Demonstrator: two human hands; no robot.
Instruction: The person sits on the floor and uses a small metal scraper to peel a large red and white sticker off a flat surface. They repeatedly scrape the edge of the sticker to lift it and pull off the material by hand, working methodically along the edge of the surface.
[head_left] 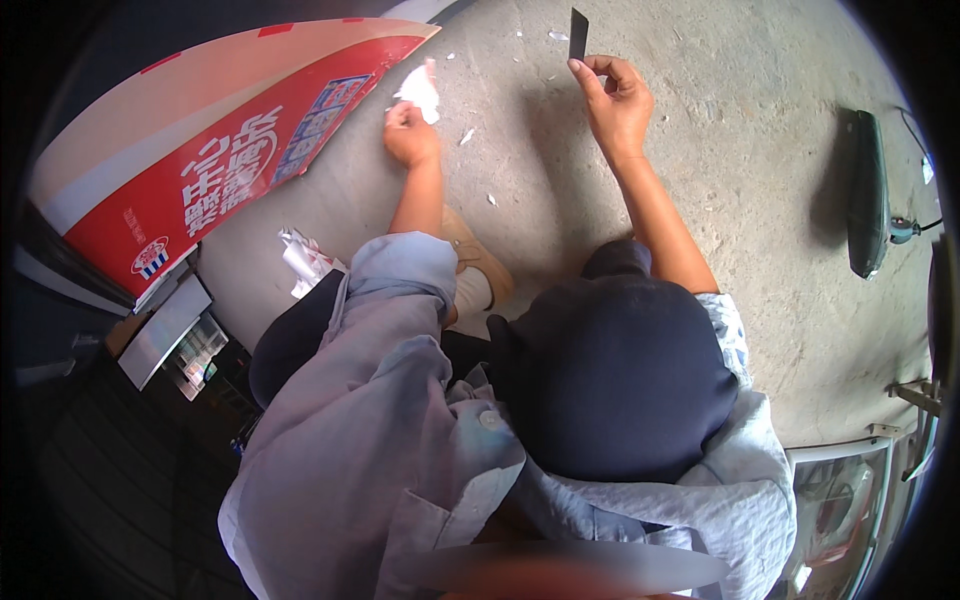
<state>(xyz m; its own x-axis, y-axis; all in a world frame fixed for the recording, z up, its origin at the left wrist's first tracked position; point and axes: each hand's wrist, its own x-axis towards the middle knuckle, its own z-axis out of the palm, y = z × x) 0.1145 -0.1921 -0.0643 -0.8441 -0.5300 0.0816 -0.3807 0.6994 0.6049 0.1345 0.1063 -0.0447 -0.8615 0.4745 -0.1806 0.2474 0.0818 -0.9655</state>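
Out over the concrete floor, my left hand (411, 133) is closed in a pinch on a crumpled piece of white paper (421, 92), with a pinkish tip at its top. Farther right, my right hand (617, 100) grips a thin, flat, dark strip (578, 36) between thumb and fingers. The strip stands upright with a slanted top edge; its exact kind cannot be made out. Both arms reach forward past my bent knees in dark trousers (620, 380). The two hands are well apart.
A large red and cream printed panel (225, 160) leans across the left side. White scraps (467, 136) lie scattered on the concrete floor (740, 200). Crumpled white and red wrapping (305, 262) is by my left leg. A dark green oblong thing (868, 195) stands at the right.
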